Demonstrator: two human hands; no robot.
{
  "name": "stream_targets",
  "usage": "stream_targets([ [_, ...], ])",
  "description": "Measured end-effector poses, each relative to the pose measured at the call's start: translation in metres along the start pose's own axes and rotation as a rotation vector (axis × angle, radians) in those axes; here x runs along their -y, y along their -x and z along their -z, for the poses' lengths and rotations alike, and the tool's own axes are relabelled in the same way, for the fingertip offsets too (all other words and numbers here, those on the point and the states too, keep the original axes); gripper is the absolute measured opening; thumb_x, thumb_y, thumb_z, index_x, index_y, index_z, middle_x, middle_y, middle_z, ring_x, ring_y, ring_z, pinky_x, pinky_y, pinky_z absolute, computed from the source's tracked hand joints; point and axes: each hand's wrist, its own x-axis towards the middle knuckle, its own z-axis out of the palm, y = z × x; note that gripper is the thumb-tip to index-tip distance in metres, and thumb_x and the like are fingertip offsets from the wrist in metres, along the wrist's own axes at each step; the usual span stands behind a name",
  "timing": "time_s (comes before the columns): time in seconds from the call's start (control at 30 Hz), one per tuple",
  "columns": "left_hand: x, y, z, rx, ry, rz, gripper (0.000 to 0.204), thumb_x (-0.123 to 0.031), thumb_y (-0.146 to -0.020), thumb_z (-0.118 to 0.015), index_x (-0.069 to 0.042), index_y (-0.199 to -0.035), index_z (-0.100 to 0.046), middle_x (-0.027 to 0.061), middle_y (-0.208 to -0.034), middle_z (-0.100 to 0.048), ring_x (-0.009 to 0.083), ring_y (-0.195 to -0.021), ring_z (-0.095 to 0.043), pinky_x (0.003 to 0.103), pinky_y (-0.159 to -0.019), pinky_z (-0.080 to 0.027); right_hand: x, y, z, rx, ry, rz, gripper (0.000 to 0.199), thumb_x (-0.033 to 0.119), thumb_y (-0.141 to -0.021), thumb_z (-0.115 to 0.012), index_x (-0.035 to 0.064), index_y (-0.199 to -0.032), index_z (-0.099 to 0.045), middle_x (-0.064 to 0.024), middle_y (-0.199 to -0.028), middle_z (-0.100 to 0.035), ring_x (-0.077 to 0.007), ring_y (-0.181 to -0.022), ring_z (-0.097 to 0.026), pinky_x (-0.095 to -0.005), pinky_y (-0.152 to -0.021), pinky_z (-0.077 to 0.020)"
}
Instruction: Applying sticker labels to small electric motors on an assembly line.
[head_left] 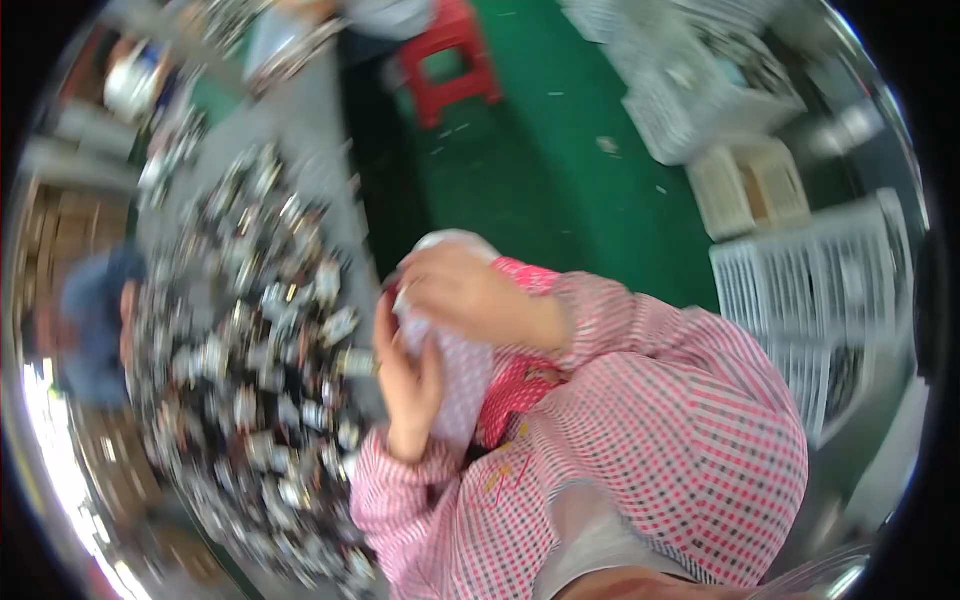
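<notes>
Motion blurs the view. Over my lap, beside the table's edge, both hands come together at a pale lilac checked cloth. My left hand points upward at the cloth's left side, its thumb spread from its stretched fingers. Above it, my right hand reaches across from the right. Its fingers are bent down over a whitish edge near the left fingertips; whatever they pinch there is hidden. Something white and rounded shows behind the right hand. Pink-and-red dotted fabric lies under the right wrist.
Many small metallic and dark parts cover the grey table on my left. A red stool stands on the green floor ahead, near a seated person. White plastic crates line the right side. Another person is across the table.
</notes>
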Motion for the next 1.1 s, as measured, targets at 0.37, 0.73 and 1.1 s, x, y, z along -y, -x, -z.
stream_targets([
  [0.37, -0.015, 0.014, 0.001, -0.093, -0.034, 0.025, 0.05, -0.016, -0.092, -0.051, -0.002, -0.135, -0.028, -0.0054, -0.063, -0.035, 0.0017, -0.051, -0.029, 0.019, -0.047, -0.019, 0.015, 0.009, -0.018, -0.106, 0.119, -0.001, 0.015, 0.018, -0.075, -0.057, 0.0045, -0.081, -0.058, -0.0048, -0.085, -0.055, -0.0219, -0.087, -0.049, -0.0327, -0.073, -0.0406],
  [0.73, -0.021, 0.02, 0.007, -0.116, -0.08, 0.085, 0.049, -0.018, -0.093, -0.05, -0.003, -0.135, -0.03, -0.0044, -0.074, -0.038, 0.0033, -0.06, -0.028, 0.019, -0.052, -0.02, 0.026, 0.006, -0.018, -0.116, 0.137, 0.019, 0.015, 0.018, -0.074, -0.057, 0.0036, -0.08, -0.057, -0.0049, -0.088, -0.055, -0.0227, -0.093, -0.048, -0.0332, -0.075, -0.041],
  [1.1, -0.041, 0.022, 0.014, -0.297, -0.062, 0.036, 0.041, -0.019, -0.095, -0.044, -0.004, -0.132, -0.036, 0.0162, -0.126, -0.043, 0.0233, -0.112, -0.046, 0.035, -0.096, -0.035, 0.044, 0.003, -0.001, -0.23, -0.074, 0.022, 0.039, 0.014, -0.078, -0.062, -0.0007, -0.111, -0.049, -0.011, -0.1, -0.052, -0.0278, -0.102, -0.049, -0.0366, -0.084, -0.0419],
])
